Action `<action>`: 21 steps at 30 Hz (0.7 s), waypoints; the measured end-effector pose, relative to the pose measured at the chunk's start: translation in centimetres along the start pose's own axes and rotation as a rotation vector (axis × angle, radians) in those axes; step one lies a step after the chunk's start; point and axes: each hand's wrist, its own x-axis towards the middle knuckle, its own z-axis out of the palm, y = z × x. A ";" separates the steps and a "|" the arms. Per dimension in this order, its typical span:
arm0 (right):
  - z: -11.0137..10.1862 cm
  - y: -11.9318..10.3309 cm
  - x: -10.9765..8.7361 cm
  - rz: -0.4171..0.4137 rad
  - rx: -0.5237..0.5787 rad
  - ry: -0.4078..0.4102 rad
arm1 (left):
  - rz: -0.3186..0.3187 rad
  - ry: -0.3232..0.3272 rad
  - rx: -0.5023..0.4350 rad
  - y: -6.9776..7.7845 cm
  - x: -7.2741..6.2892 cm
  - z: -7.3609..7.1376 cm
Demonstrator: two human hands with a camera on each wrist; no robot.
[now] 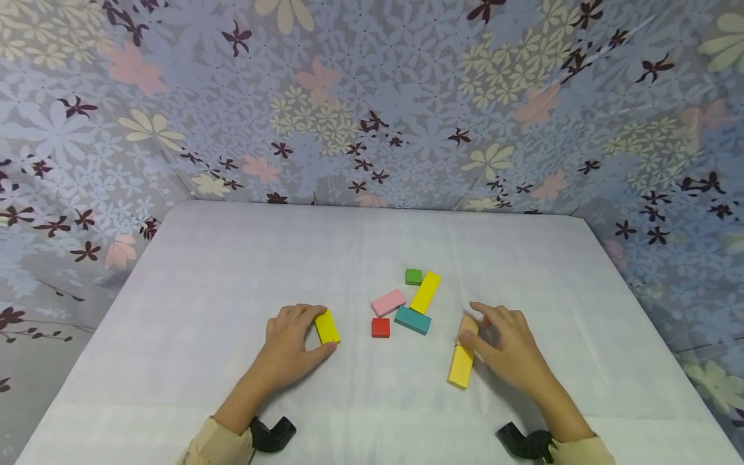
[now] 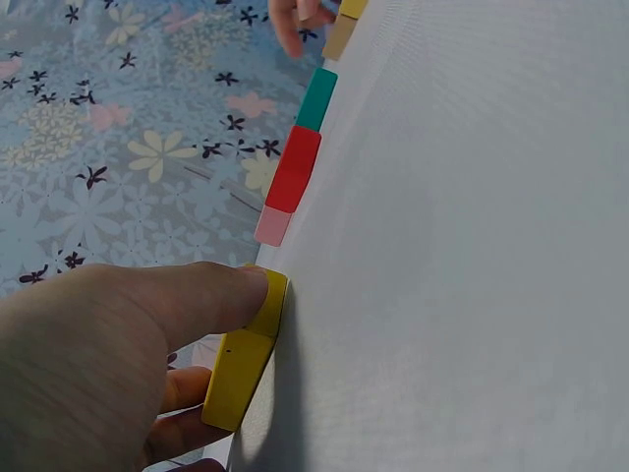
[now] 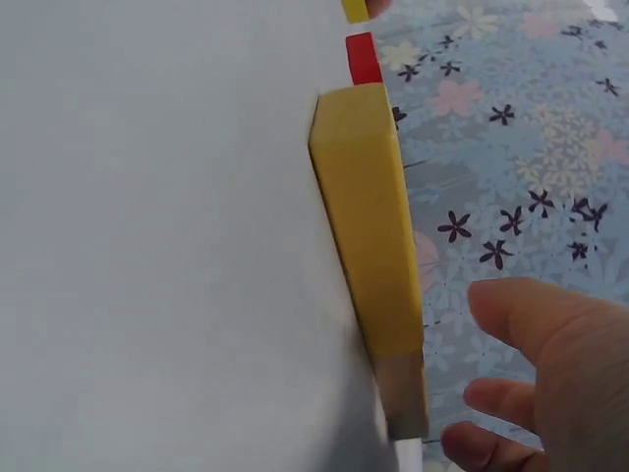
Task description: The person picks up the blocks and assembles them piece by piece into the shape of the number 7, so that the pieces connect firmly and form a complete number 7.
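My left hand [image 1: 286, 349] pinches a yellow block [image 1: 327, 327] between thumb and fingers at its two ends. In the left wrist view the thumb lies against the near end of this block [image 2: 241, 379], which stands on the tabletop. Over on the right, a tan block [image 1: 467, 325] and a longer deep-yellow block [image 1: 461, 368] lie end to end in a line. Next to them is my right hand [image 1: 511, 349], its thumb overlapping the tan block in the head view. The right wrist view shows the thumb and fingers [image 3: 506, 398] apart from both blocks.
Between the hands lie a red block [image 1: 380, 328], a pink block [image 1: 388, 302], a teal block [image 1: 413, 320], a bright yellow block [image 1: 425, 292] and a small green block [image 1: 413, 277]. They rest on a white-covered table [image 1: 261, 258], with flowered fabric [image 1: 372, 97] behind and beside it.
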 end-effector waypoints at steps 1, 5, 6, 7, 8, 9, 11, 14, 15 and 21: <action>0.0 -0.2 0.2 -0.009 -0.005 0.006 | 0.000 0.000 0.002 0.0 0.0 0.0; -0.2 -1.4 1.2 -0.047 -0.028 0.017 | 0.003 0.003 0.008 -0.1 0.0 0.1; -0.3 -1.8 1.4 -0.055 -0.033 0.013 | 0.006 0.006 0.009 -0.1 0.0 0.1; -0.3 -2.2 1.7 -0.061 -0.037 0.008 | 0.008 0.007 0.010 -0.1 0.0 0.1; -0.3 -2.6 2.0 -0.065 -0.044 0.000 | 0.010 0.009 0.010 -0.1 0.0 0.1; -0.3 -3.1 2.3 -0.068 -0.051 -0.009 | 0.011 0.011 0.009 -0.2 0.0 0.1; -0.3 -4.1 2.8 -0.070 -0.063 -0.026 | 0.013 0.013 0.008 -0.2 0.0 0.1; -0.1 -5.6 3.6 -0.073 -0.087 -0.051 | 0.015 0.015 0.006 -0.1 0.0 0.1; 0.0 -6.1 3.9 -0.076 -0.099 -0.061 | 0.015 0.016 0.006 -0.1 0.0 0.1; 1.3 -8.9 5.2 -0.114 -0.190 -0.142 | 0.018 0.019 0.011 -0.2 0.0 0.1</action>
